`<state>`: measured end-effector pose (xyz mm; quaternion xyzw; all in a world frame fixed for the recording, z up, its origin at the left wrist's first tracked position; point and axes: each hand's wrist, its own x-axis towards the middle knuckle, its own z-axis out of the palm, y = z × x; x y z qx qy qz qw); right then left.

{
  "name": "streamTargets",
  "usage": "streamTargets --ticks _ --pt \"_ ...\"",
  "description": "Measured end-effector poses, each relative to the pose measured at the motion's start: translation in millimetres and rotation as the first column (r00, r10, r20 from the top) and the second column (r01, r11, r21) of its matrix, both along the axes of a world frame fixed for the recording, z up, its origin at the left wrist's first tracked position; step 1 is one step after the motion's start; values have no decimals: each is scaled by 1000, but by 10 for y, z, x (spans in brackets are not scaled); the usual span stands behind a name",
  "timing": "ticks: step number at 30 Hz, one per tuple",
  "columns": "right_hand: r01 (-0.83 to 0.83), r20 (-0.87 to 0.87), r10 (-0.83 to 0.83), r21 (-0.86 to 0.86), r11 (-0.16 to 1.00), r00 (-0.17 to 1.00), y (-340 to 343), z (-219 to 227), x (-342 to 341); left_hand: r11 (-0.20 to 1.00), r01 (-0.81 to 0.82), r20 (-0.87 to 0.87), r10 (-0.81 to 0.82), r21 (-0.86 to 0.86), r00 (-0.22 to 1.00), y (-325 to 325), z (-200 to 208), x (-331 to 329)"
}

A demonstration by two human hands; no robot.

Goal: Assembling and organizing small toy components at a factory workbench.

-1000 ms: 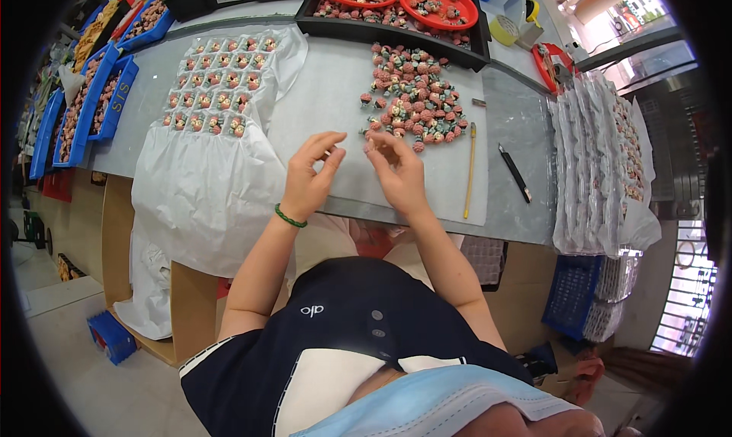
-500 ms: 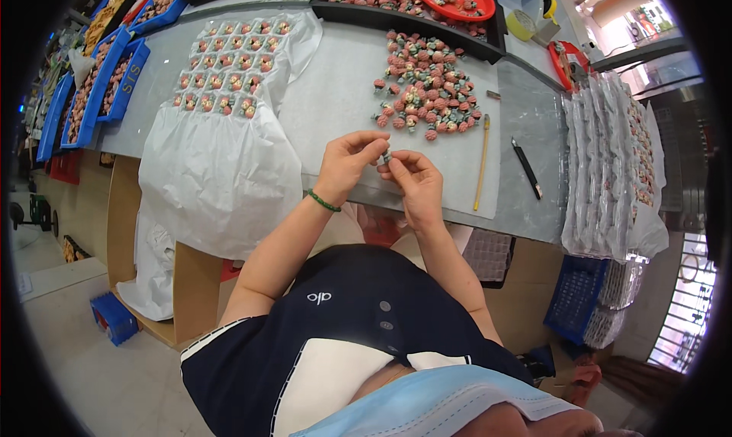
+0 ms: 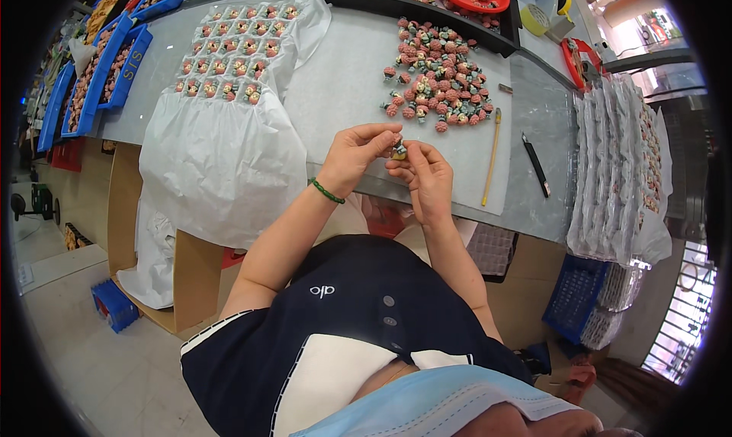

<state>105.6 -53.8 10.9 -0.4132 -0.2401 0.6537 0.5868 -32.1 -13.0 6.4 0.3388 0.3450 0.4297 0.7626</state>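
Between the fingertips of both hands is a small painted figurine (image 3: 398, 151), pink, grey and yellowish, partly hidden by the fingers. My left hand (image 3: 357, 156), with a green bead bracelet at the wrist, pinches it from the left. From the right, my right hand (image 3: 425, 174) grips it with thumb and fingers. Just beyond the hands, a loose pile of similar pink and grey figurines (image 3: 442, 79) lies on a white sheet (image 3: 335, 79). To the left, a white compartment tray (image 3: 236, 48) holds several figurines in rows, with thin white wrapping (image 3: 221, 159) hanging over the table edge.
A yellow stick-like tool (image 3: 492, 159) and a black pen-like tool (image 3: 536, 165) lie at the right. Filled trays (image 3: 614, 170) are stacked at the right edge. A black tray (image 3: 381, 1) with red dishes stands at the back; blue bins (image 3: 122, 67) hold more figurines at far left.
The figurine has been turned between my fingers and now shows more of its yellowish part. My right hand has shifted its grip slightly. The whole view has moved a little.
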Motion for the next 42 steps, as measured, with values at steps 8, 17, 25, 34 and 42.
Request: streamTargets --ticks 8,17,25,34,42 --pt "26 156 -34 49 998 987 36 -25 3 1000 19 7 -19 -3 1000 10 3 -4" --pt "121 810 -410 398 909 418 200 29 470 988 13 76 -1 -154 997 -13 -42 -22" --pt "71 950 -111 138 988 -293 423 -107 1325 965 93 158 -55 -245 986 13 -75 38" --pt "185 319 -311 369 911 895 270 243 1080 967 144 162 -111 -208 981 94 -190 50" --pt "-96 528 -136 388 916 838 182 180 480 967 157 149 -129 -199 980 87 -222 72"
